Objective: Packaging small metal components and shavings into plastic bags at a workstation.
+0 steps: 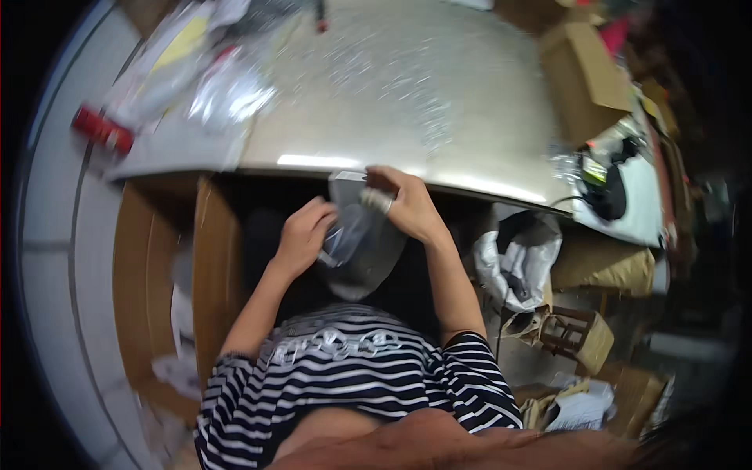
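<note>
Just below the table's near edge, a clear plastic bag point(364, 274) hangs between the two hands, with a pale packet point(345, 188) at its top. The right hand point(411, 207) is curled narrow at the packet's right edge, seemingly pinching it to keep it steady. The left hand point(301, 235) has bent fingers at the bag's left side; blur hides whether they grip, so I cannot tell. Working off the table point(486, 117) probably lets the bag hang freely. Below the table's left part, an open cardboard box point(215, 243) stands within easy reach, likely for convenience; crumpled clear film point(235, 90) lies on its far left.
</note>
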The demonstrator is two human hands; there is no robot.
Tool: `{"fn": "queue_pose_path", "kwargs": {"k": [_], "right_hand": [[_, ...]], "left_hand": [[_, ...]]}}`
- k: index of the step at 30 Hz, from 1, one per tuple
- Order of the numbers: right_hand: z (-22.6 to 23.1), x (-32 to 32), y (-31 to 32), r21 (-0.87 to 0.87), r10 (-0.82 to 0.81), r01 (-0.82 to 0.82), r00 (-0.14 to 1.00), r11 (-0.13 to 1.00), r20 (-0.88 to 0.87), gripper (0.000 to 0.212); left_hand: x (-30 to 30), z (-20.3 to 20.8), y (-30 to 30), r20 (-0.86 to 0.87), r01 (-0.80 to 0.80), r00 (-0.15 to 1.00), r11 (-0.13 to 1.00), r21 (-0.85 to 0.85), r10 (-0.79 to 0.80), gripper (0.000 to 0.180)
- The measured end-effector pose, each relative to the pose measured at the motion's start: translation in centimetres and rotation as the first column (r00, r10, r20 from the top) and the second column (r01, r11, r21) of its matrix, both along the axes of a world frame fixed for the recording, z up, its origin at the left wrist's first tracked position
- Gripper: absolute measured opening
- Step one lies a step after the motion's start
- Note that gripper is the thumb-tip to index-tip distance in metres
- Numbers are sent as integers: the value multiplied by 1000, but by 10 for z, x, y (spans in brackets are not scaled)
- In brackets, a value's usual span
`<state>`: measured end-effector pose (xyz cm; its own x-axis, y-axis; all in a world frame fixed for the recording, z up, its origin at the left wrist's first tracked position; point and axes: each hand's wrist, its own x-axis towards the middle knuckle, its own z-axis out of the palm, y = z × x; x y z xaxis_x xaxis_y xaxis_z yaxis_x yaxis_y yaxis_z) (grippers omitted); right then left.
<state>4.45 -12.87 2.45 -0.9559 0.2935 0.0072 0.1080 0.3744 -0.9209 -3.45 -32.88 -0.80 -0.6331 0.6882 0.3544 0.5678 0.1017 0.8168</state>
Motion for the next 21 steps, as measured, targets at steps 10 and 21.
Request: {"fn": "queue_pose_path", "kwargs": {"k": [10, 21], "right_hand": [[-86, 61, -51, -481, 234, -144, 963, 865, 134, 7], [-98, 60, 11, 65, -182, 179, 983, 982, 33, 7]], "left_hand": [[18, -59, -30, 634, 228, 759, 973, -43, -150, 5], [12, -117, -14, 408, 86, 913, 960, -265, 31, 18]]}}
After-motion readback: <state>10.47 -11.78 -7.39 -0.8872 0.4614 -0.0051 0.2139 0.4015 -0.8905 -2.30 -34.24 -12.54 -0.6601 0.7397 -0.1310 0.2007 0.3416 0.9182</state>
